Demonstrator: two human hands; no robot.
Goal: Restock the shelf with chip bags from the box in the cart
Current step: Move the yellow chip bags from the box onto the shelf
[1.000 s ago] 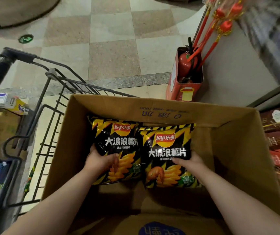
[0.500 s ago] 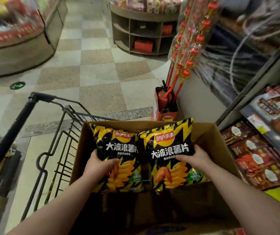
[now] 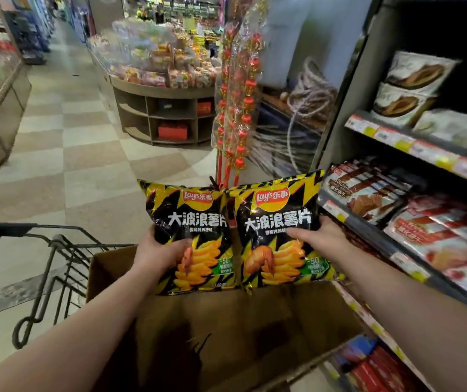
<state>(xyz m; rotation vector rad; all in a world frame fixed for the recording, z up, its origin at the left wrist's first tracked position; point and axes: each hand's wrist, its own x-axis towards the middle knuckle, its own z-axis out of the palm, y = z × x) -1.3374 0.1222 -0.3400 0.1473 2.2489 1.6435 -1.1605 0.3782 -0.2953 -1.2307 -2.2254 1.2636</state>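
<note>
Chip bags (image 3: 277, 222) above box (image 3: 226, 335), checkered floor (image 3: 85, 165), snack shelf (image 3: 373, 236) beside

Black chip bags (image 3: 235, 222) with yellow zigzags, brown box (image 3: 226, 335), checkered beige floor (image 3: 85, 165).

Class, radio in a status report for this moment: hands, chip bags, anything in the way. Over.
Left hand grips left chip bag, right hand grips right chip bag. Both bags above the box. Wafer packs occupy nearest shelf.

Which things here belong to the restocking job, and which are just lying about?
Job: left bag, right bag, left hand, right hand, box, cart, shelf.
Lying about: lantern strings, wafer packs, round display.
</note>
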